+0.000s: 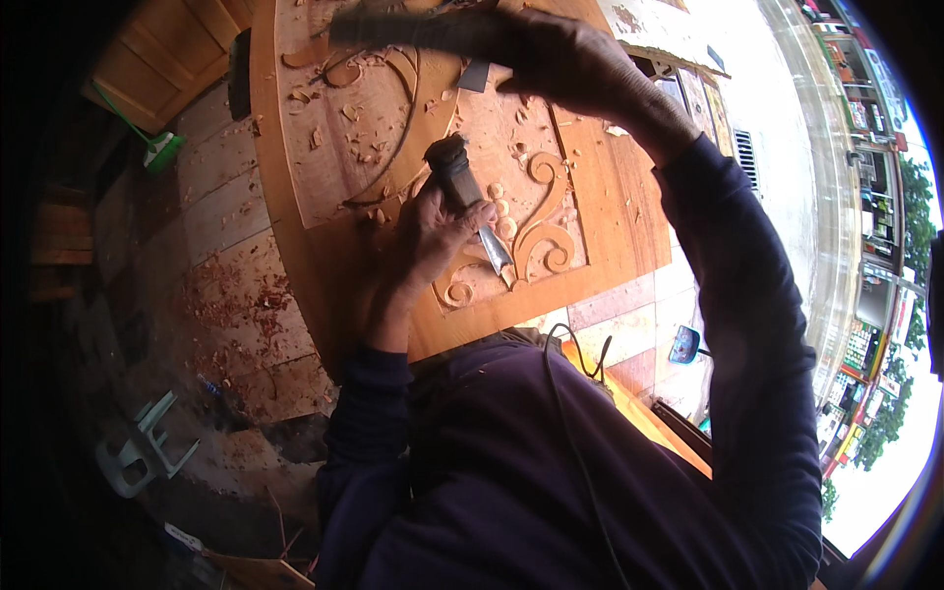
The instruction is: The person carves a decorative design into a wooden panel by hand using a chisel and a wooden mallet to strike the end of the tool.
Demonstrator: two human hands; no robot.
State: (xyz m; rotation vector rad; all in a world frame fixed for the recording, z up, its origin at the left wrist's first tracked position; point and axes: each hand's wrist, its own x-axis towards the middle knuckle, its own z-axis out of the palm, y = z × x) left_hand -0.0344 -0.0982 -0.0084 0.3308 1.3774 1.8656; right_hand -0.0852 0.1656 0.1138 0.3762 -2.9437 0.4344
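Note:
My left hand [433, 231] is closed around a wood chisel [460, 182], whose wooden handle has a dark, battered top. The chisel slants down toward me, its metal blade meeting the wood beside a carved scroll. Above and beyond it, my right hand [570, 64] grips a dark, club-like mallet [423, 31], blurred and pointing left, apart from the chisel. Beneath both hands lies a carved wooden panel [629, 221] with raised scrolls [546, 246], a few round bumps and curved lines. Wood chips [349, 113] are scattered over its recessed ground. A grey flat piece [474, 76] shows below the mallet.
Shavings litter the tiled floor [221, 187] at left. A green broom [162, 149] stands near a panelled wooden piece [172, 54]. A pale plastic stool [147, 447] is at lower left, a dustpan [685, 344] right of the panel. A dark cable [575, 442] crosses my front.

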